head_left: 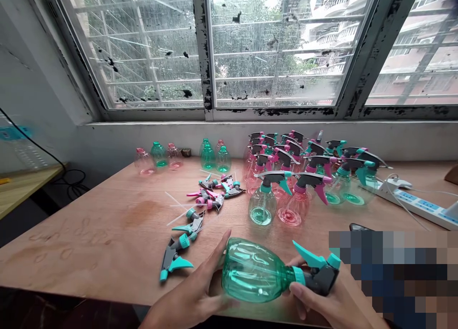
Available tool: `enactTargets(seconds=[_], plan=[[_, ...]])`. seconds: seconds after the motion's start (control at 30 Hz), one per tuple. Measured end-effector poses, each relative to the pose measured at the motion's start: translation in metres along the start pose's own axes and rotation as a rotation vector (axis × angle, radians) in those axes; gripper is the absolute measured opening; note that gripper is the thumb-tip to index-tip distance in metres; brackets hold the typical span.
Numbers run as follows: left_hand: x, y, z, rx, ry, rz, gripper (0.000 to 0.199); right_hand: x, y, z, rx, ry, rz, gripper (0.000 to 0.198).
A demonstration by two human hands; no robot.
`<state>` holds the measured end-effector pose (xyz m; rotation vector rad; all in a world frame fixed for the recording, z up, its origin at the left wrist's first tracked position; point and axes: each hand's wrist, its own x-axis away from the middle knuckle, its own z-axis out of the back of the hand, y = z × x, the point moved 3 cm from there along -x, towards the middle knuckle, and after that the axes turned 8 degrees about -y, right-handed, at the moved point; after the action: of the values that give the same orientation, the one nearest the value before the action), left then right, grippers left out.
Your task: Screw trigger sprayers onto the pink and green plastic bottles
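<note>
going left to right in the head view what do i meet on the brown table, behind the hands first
Behind: pink bottle, green bottle, second pink bottle, dark box, headless bottles, spray bottles, power strip. At the hands: left hand, held bottle, right hand.

I face a grimy window [279,88]; on my right, a white power strip [418,203] lies on the counter [107,243]; on my left, a black cable [63,166] trails by a yellowish side table [21,195].

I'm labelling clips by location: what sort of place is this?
Probably an indoor workroom: on a wooden table below a window stand many spray bottles grouped together, with loose spray heads lying beside them.
</note>
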<state>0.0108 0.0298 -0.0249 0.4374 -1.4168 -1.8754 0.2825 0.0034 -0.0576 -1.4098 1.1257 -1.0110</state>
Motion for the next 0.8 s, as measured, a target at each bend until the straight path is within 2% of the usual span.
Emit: enactTargets(seconds=[0.1,0.43,0.6,0.8], plan=[[-0.001,-0.005,0.002,0.034,-0.03,0.001,0.118,0.001,0.005,0.002,0.023,-0.008,-0.033,0.052],[0.0,0.004,0.0,-0.053,0.04,-0.029,0.092,0.0,-0.005,-0.002,0.036,0.006,-0.007,0.049],[-0.001,-0.001,-0.002,0.11,-0.018,-0.035,0.114,0.0,0.002,0.001,0.012,-0.013,-0.024,0.05],[0.0,-0.003,0.001,0.04,0.008,-0.038,0.099,0.001,0.002,0.001,0.011,0.001,0.0,0.049]])
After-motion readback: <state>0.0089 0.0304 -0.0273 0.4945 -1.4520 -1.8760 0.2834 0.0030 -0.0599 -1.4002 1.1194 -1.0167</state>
